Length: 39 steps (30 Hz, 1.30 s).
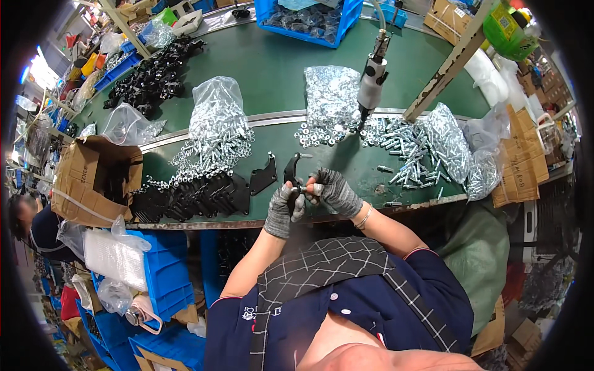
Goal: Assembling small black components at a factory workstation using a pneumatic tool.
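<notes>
A black curved bracket (293,170) stands upright in my left hand (283,209), whose gloved fingers are closed round its lower end. Near the bracket's top a silvery bolt (306,156) sticks out to the right. My right hand (337,191), also in a grey striped glove with bare fingertips, is closed in a pinch beside that lower end. A small silvery part shows between the two hands; what exactly the right fingertips grip is too small to tell. Just left of the bracket, a flat black plate (264,177) lies on the green bench (278,133).
Black plates (195,199) lie in a row at left, beside a cardboard box (99,179). Nuts and bolts spill from a clear bag (218,105); nuts surround another bag (332,93). Loose bolts (411,154) lie right. A power screwdriver (372,80) hangs ahead. A blue crate (309,28) stands behind.
</notes>
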Each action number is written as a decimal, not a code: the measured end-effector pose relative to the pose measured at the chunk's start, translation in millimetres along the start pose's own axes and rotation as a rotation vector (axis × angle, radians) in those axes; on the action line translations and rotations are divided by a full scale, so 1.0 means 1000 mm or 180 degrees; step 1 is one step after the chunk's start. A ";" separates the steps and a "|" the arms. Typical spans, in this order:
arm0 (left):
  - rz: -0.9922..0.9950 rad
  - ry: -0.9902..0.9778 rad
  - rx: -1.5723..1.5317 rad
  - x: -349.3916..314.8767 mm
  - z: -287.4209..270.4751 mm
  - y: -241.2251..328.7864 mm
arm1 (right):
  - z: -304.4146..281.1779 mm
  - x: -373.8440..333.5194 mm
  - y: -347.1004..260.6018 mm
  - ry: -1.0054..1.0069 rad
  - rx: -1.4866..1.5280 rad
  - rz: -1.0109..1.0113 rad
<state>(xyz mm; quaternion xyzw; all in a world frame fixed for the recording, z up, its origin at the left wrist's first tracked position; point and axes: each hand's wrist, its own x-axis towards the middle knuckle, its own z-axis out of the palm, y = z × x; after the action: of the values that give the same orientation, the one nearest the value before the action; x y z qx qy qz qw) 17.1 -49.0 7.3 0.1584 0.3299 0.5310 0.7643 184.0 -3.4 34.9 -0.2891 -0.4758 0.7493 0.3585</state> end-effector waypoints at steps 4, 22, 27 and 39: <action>-0.0122 -0.0328 -0.0730 0.009 -0.006 -0.008 | 0.000 0.003 0.003 0.0127 0.0048 0.0037; -0.0096 0.0565 0.0787 0.031 -0.001 -0.006 | -0.082 0.084 0.009 0.1309 -0.5608 -0.0248; -0.0142 0.0588 0.0741 0.035 -0.012 0.004 | -0.032 0.047 -0.013 0.0291 -0.2915 -0.0186; 0.0006 0.0566 0.0950 0.031 -0.008 -0.003 | -0.007 0.032 -0.001 -0.0069 -0.4656 -0.1336</action>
<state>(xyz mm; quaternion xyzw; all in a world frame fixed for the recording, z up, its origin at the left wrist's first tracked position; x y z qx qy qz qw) 20.3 -22.7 -11.1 0.2227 0.4712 0.4888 0.6996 171.0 26.0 30.1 -0.3491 -0.8997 0.1619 0.2058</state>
